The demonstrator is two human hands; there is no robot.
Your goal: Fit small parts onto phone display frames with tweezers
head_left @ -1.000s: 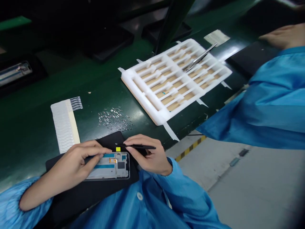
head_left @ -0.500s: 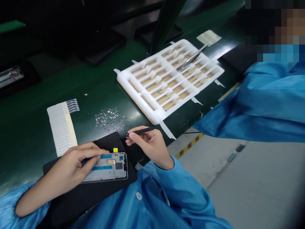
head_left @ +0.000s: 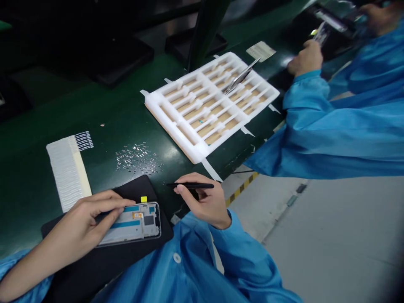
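A phone frame [head_left: 131,229], with blue strips and an orange flex connector, lies on a black pad [head_left: 143,184]. A yellow tab [head_left: 144,199] sticks out at its upper edge. My left hand [head_left: 94,212] grips the frame across its left half, thumb and fingers closed on it and hiding that end. Between the thumb and fingers of my right hand [head_left: 203,202] are slim black tweezers [head_left: 197,185], held nearly level over the green bench. Their tip points left, close to a spread of tiny metal pieces [head_left: 138,160].
A white slotted tray [head_left: 176,122] is taped to the bench, with silver tweezers [head_left: 241,76] lying across it. At left lies a sheet of pale strips [head_left: 65,172]; a smaller sheet [head_left: 261,51] lies beyond the tray. A co-worker's hand [head_left: 307,59] and blue sleeve [head_left: 344,134] occupy the right.
My right hand with the tweezers has shifted slightly right and down, away from the pad. The view has turned right, bringing in the co-worker's hands. My left hand stays on the phone frame.
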